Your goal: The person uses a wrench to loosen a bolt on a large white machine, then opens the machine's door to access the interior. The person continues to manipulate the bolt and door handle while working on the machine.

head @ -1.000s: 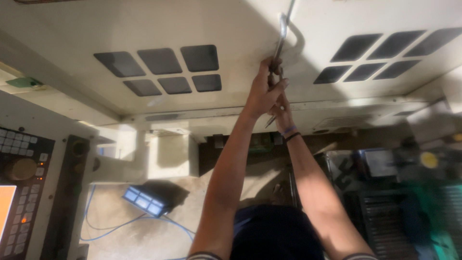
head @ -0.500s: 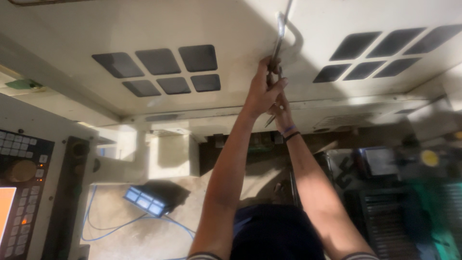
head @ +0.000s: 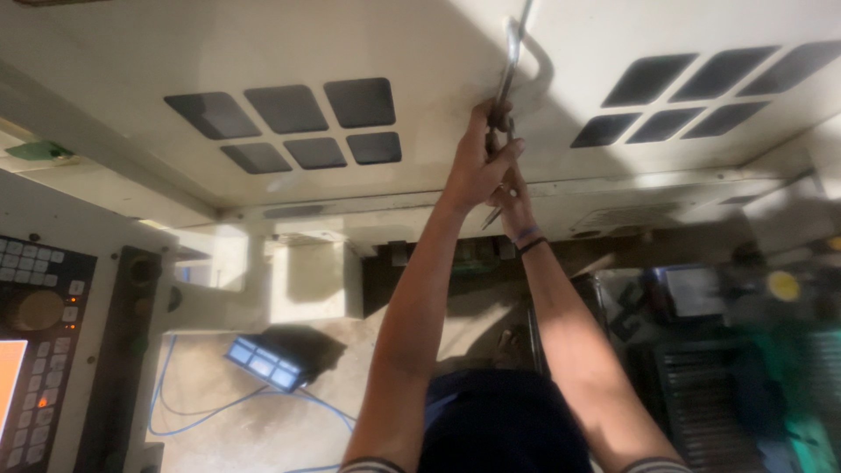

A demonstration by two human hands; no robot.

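Both hands clenched on bent metal handle (head: pixel 506 83) at cream machine panel's (head: pixel 263 44) right edge; left hand (head: pixel 477 166) uppermost, right hand (head: pixel 515 206) just below; pulling step likely; next needs steady, firm pull.

At the left stands a control panel (head: pixel 39 342) with keys; blue cables (head: pixel 201 412) lie on the dusty floor (head: pixel 219 385) near a small box (head: pixel 267 361).

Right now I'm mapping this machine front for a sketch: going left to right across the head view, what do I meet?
Control panel with keypad → left block of dark window panes → left hand gripping the metal door handle → right block of dark window panes → yellow knob.
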